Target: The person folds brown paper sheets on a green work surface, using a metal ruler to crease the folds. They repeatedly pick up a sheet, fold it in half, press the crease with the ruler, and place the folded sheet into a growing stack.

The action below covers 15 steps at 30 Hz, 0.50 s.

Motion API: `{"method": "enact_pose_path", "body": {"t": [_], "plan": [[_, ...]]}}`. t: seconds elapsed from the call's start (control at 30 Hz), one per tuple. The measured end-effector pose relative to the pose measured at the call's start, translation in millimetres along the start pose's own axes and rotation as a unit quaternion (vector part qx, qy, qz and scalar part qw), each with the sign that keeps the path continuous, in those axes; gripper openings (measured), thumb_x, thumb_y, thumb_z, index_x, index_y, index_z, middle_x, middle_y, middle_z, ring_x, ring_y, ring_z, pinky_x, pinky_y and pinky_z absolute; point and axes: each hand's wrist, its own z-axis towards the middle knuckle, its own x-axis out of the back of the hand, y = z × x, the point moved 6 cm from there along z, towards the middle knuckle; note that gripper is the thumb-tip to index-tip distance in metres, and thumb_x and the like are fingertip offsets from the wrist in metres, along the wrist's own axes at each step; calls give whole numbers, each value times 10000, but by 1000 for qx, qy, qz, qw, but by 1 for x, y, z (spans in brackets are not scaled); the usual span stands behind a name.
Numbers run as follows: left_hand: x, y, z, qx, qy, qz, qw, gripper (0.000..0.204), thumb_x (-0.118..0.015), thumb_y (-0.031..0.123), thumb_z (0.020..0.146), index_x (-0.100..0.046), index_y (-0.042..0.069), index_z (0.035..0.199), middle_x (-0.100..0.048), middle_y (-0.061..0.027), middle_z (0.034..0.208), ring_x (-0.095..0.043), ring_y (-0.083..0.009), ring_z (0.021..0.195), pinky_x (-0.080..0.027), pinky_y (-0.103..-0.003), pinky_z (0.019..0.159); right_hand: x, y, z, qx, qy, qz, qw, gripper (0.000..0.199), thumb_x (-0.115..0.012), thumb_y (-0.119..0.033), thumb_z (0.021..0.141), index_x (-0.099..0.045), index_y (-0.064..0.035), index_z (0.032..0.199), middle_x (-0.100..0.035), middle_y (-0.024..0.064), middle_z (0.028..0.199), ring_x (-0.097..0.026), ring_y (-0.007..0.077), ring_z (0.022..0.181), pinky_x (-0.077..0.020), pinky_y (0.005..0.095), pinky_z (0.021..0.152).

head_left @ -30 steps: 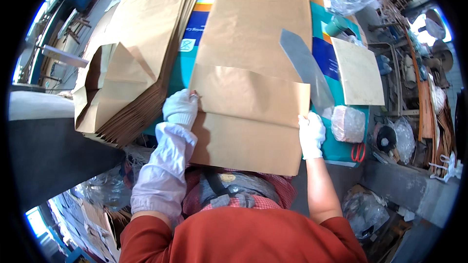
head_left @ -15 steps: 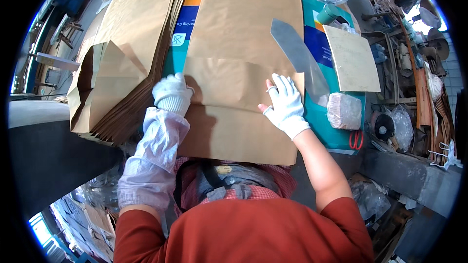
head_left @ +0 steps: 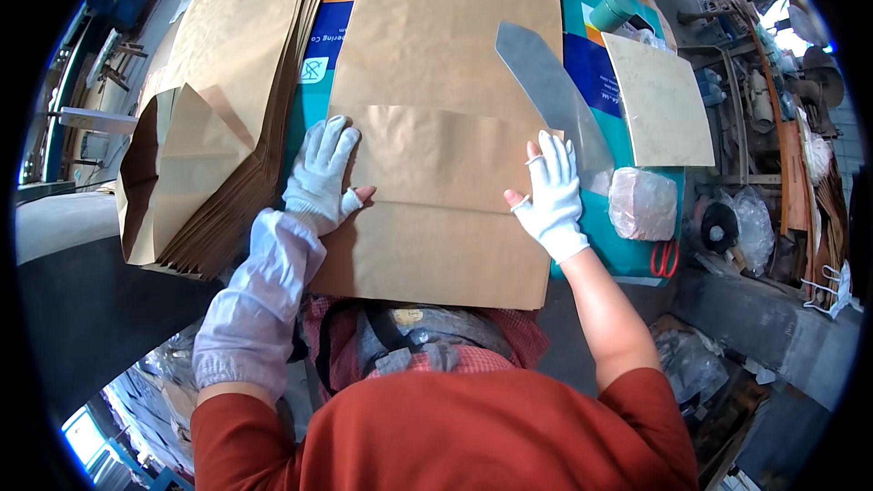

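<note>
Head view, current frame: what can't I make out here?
- Undersides of the left hand and right hand: head view, hidden by the gloved backs.
- Far end of the brown paper: head view, cut off by the top edge.
- Far end of the bag stack: head view, cut off by the top edge.
- Whatever continues beyond the red loops: head view, apparently hidden by the wrapped block.

This place is looking like a paper-bag workshop. A stack of large brown bags is standing left of the gloved left hand, and folded brown paper is lying beneath it and the gloved right hand. Right of the right hand, red scissor handles are showing at the edge of the teal surface; farther right, a metal frame, a dark reel and clear plastic are crowding together.
</note>
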Motion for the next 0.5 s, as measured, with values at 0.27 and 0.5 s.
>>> {"method": "enact_pose_path", "body": {"t": [0.27, 0.5], "plan": [[11, 38, 87, 11, -31, -13, 999, 699, -794, 356, 758, -587, 11, 1330, -623, -216, 1310, -559, -418, 1272, -450, -498, 1098, 13, 10, -9, -30, 98, 116, 988, 507, -738, -267, 884, -649, 14, 1297, -550, 200, 1486, -484, 433, 1396, -320, 568, 1227], [60, 57, 76, -5, -72, -48, 996, 669, -767, 180, 744, -597, 45, 1376, -635, -179, 1358, -564, -396, 1306, -482, -448, 1075, 55, -51, -14, 22, 70, 53, 996, 545, -748, -339, 837, -661, 19, 1238, -543, 204, 1463, -475, 447, 1383, -320, 620, 1215]]}}
